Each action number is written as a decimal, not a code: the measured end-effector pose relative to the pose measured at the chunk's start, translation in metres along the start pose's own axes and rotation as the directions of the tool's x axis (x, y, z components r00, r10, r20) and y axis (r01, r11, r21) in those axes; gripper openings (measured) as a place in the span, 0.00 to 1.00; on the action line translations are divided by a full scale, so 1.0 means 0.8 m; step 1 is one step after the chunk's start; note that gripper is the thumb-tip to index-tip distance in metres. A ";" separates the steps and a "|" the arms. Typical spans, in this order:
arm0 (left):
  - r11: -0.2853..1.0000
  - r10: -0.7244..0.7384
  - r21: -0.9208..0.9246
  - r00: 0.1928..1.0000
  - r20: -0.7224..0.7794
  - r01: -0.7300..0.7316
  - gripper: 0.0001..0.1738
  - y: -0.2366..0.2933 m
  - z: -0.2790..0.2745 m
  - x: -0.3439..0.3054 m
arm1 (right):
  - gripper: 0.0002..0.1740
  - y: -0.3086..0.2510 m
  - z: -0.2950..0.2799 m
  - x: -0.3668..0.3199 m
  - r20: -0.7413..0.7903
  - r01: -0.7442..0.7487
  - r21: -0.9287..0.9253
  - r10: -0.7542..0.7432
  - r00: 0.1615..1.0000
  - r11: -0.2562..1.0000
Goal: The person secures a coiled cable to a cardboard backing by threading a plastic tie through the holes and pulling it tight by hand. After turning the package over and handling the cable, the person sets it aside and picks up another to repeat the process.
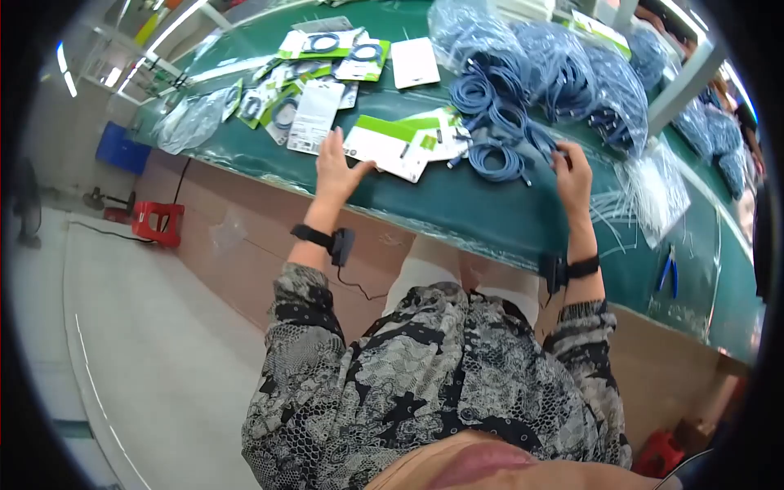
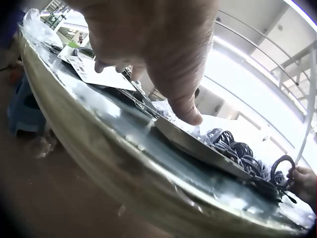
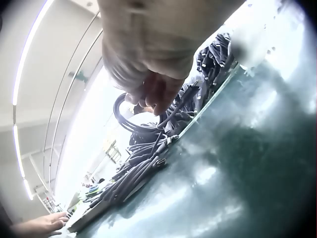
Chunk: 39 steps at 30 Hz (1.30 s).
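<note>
My right hand (image 1: 575,173) pinches a coiled blue-grey cable (image 1: 539,143) just above the green table; its loop (image 3: 121,115) hangs from the fingers in the right wrist view. Beneath and left of it lie more cable coils (image 1: 495,162). My left hand (image 1: 333,173) holds nothing, fingers extended and thumb spread. It is between a white printed card package (image 1: 314,118) and a flat white-and-green card package (image 1: 384,153). The left wrist view shows this hand (image 2: 153,44) over the table edge, thumb pointing down near the card's edge.
Bags of coiled cables (image 1: 563,73) line the back right. Packaged cables (image 1: 322,42) are heaped at back left, by a clear plastic bag (image 1: 192,121). White cable ties (image 1: 649,192) and blue-handled pliers (image 1: 669,271) lie at right. A red stool (image 1: 158,224) stands on the floor.
</note>
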<state>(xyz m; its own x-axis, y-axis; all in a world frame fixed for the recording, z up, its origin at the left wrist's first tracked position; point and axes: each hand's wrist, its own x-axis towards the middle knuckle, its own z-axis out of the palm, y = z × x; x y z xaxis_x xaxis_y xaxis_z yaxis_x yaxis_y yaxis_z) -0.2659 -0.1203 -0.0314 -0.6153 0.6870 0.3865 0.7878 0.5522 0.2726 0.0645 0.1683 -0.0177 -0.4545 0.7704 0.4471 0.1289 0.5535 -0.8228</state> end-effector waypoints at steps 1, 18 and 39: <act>1.000 -0.004 0.009 1.000 -0.028 0.005 0.51 0.008 0.001 -0.006 | 0.08 0.013 0.000 -0.004 -0.005 -0.017 0.031 0.017 1.000 0.999; 0.849 -0.500 -0.065 0.836 0.225 0.525 0.46 0.081 -0.005 -0.009 | 0.09 -0.007 -0.018 -0.008 -0.008 0.212 0.020 -0.212 0.977 0.977; -0.726 0.159 -0.464 0.780 0.605 0.508 0.25 0.174 -0.029 -0.053 | 0.07 -0.030 -0.037 -0.008 0.055 -0.121 0.806 0.129 0.990 0.580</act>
<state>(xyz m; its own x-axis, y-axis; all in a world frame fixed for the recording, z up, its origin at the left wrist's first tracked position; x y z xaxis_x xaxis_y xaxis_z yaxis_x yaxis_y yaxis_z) -0.1295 -0.0836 0.0108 -0.3706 0.9097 -0.1875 -0.8719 -0.2711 0.4077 0.0905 0.1597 0.0097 -0.4820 0.8169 0.3168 -0.5804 -0.0268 -0.8139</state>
